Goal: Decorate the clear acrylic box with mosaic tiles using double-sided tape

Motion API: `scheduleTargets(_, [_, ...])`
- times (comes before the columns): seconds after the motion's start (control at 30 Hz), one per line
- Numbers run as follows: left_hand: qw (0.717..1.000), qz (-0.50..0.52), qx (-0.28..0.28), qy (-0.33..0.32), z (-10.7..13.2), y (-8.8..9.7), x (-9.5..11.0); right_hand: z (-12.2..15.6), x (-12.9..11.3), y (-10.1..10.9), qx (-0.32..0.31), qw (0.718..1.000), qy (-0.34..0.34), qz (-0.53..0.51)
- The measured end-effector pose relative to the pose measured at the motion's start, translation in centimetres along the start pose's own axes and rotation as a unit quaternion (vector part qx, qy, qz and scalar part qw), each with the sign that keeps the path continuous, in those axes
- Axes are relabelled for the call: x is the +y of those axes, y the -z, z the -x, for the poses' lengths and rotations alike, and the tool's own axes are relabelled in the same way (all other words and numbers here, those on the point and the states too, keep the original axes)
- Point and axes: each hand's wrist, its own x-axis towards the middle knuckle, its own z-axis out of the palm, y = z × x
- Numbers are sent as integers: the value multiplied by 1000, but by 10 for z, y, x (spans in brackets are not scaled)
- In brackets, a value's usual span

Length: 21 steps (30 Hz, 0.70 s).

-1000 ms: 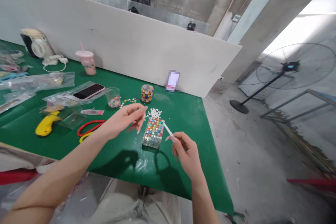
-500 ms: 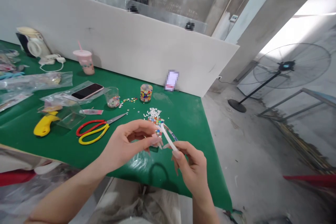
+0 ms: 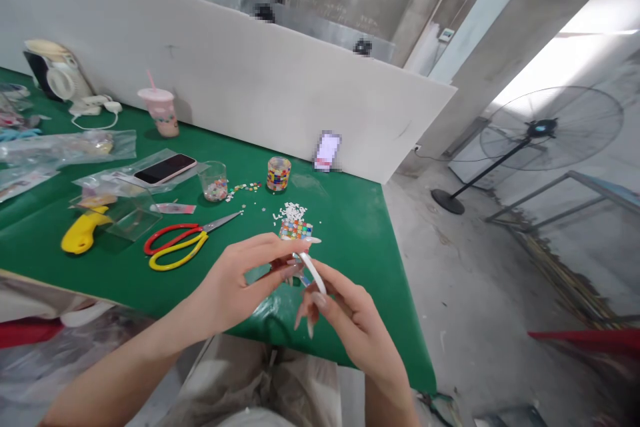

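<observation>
My right hand [image 3: 350, 323] grips white tweezers [image 3: 314, 273] just above the front edge of the green table [image 3: 350, 227]. My left hand [image 3: 245, 283] is closed in a pinch right at the tweezers' tips; what it pinches is too small to make out. Behind both hands stands a clear glass block covered in coloured mosaic tiles [image 3: 296, 230], partly hidden by my fingers. A heap of small white tiles [image 3: 291, 213] lies just beyond the block.
Red and yellow scissors [image 3: 183, 245], a yellow cutter [image 3: 83, 236], a phone [image 3: 165, 169] on plastic bags, a small glass [image 3: 215, 181], a mosaic jar [image 3: 279, 174] and a pink cup [image 3: 161, 111] lie to the left. A white partition [image 3: 240, 80] backs the table. A floor fan [image 3: 545, 130] stands right.
My left hand came down from above the block to meet the tweezers. Both hands drew closer to me, over the table's front edge, and now partly cover the mosaic block.
</observation>
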Motion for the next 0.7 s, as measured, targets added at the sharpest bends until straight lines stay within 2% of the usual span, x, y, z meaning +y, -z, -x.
scheduleTargets(0.07, [1000, -16, -15, 7, 2, 3, 2, -3, 1, -1, 27, 1000, 2, -11])
scheduleTargets(0.23, [997, -31, -71, 7, 10, 3, 7, -10, 3, -5, 148, 988, 38, 8])
scheduleTargets(0.33, [996, -32, -79, 2, 12, -1, 6, -9, 4, -7, 162, 985, 56, 26])
scheduleTargets(0.5, [998, 0, -64, 26, 10, -5, 10, -2, 8, -8, 141, 987, 70, 33])
scheduleTargets(0.7, [998, 25, -59, -21, 12, -9, 14, 0, 6, -9, 186, 974, 122, 53])
